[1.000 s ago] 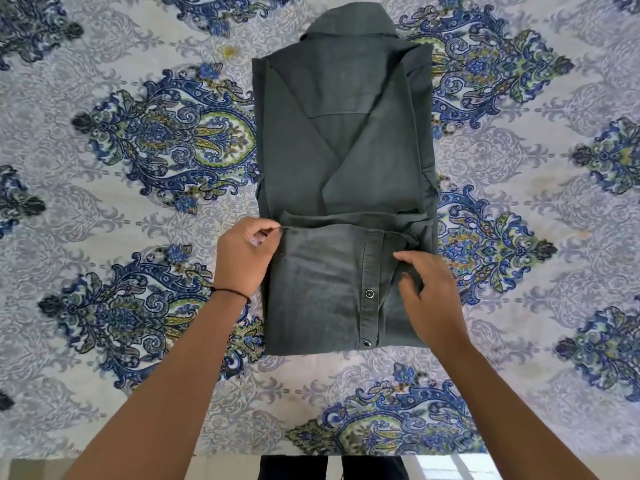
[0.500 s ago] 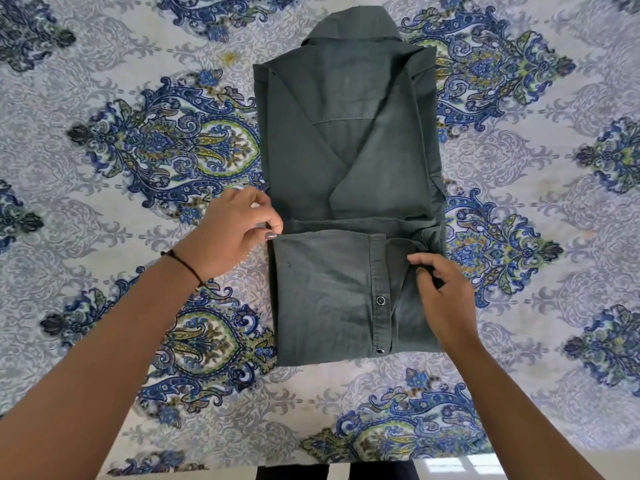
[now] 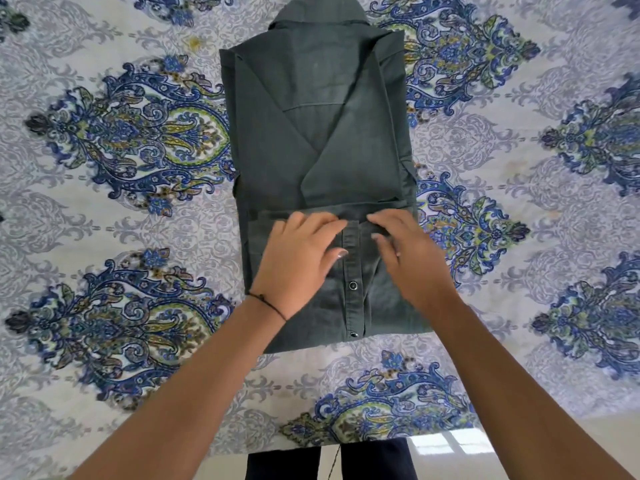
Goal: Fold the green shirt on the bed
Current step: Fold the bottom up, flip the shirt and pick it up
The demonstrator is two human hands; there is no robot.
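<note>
Green shirt (image 3: 322,161) lies on patterned bedspread (image 3: 114,216), sleeves in, hem flap turned up. Left hand (image 3: 298,261) and right hand (image 3: 412,261) flat, fingers spread, pressing flap, gripping nothing. Fabric likely soft, light, limp. Suggested grip: both outer corners of folded edge.

we see shirt (image 3: 322,140) on bed (image 3: 121,209), at centre, collar to 12 o'clock | bottom part folded up over body, toward 6 o'clock | our left hand (image 3: 298,261) on fold, 9 o'clock side of placket | our right hand (image 3: 408,258) on fold, 3 o'clock side
</note>
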